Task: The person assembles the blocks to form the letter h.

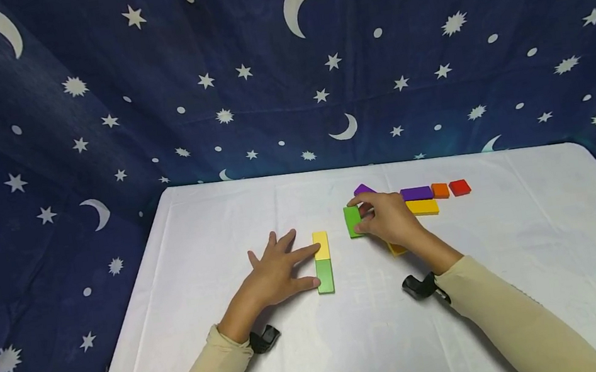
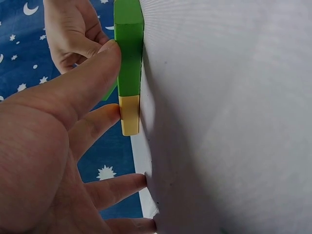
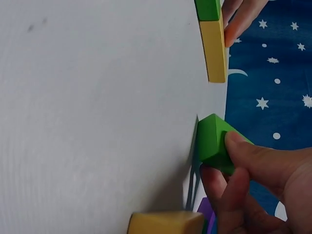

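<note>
In the head view my right hand [image 1: 392, 215] pinches a green block [image 1: 353, 223] between thumb and fingers. The right wrist view has this block [image 3: 210, 141] tilted close over the white surface. My left hand [image 1: 273, 275] is spread out left of two blocks laid end to end. Its thumb touches the side of a light green block [image 1: 325, 279], and the index fingertip rests on a yellow block [image 1: 319, 238]. Left-hand fingertips beyond these reach down to the table in the left wrist view. Partly hidden by my right hand are a purple block [image 1: 363, 189] and a yellow-orange block [image 1: 396, 249].
Right of my right hand lie a purple block [image 1: 416, 194], a yellow-orange block [image 1: 423, 208], a small orange block [image 1: 440, 191] and a red block [image 1: 460, 188]. All are on a white-covered table [image 1: 356, 356]. Behind it hangs a dark blue cloth [image 1: 253, 27] with moons and stars.
</note>
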{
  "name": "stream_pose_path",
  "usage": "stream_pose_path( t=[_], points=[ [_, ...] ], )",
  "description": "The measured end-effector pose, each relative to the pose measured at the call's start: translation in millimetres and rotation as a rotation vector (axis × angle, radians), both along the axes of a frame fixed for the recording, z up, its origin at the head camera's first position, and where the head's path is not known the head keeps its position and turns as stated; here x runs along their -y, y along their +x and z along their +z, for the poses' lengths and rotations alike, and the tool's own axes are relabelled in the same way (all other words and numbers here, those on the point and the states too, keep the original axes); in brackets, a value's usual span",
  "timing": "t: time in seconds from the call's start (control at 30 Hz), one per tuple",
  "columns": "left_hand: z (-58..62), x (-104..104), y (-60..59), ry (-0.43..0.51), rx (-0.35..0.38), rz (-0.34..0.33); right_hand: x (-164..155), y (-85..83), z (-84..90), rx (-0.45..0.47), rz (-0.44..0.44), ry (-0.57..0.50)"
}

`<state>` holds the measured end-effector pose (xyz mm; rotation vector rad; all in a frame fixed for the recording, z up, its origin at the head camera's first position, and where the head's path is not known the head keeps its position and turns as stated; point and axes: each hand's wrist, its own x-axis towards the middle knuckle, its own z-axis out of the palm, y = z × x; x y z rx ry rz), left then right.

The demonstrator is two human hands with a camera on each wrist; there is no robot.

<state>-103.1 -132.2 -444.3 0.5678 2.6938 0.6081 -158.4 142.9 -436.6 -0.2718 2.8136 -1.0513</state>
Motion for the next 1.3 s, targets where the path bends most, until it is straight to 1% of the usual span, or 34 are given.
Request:
stream_pose_path(
  t=[0.13, 0.23, 0.37, 0.53, 0.6, 0.63, 0.9, 1.07, 1.3],
  points=[
    [0.7, 1, 0.1, -0.006, -0.004, -0.001, 4, -0.4, -1.4, 0.023, -0.011, -0.056],
    [0.4, 2, 0.2, -0.008, -0.003, -0.002, 8, -2.0, -3.3, 0.083, -0.035, -0.122],
    [-0.2, 2, 0.0, -0.005, -0.005, -0.003, 16, -5.2, -6.5, 0.165, -0.088, -0.233],
    [-2.0, 2, -0.7, -0.016, -0.007, 0.002, 27, -8.2, -9.0, 0.259, -0.158, -0.439],
    [-2.4, 2, -0.9, -0.017, -0.010, 0.003, 31, -9.9, -10.5, 0.290, -0.187, -0.507],
    [-2.4, 2, -0.9, -0.015, -0.014, 0.002, 33, -10.8, -11.3, 0.297, -0.200, -0.524],
    [-1.3, 1, -0.8, -0.015, -0.021, -0.002, 46, -16.9, -20.0, 0.285, -0.249, -0.576],
    [-2.0, 2, -0.9, -0.017, -0.026, -0.008, 50, -19.8, -23.5, 0.292, -0.273, -0.586],
    [-1.0, 1, -0.7, -0.018, -0.016, -0.006, 55, -24.1, -27.9, 0.294, -0.273, -0.637]
  ],
)
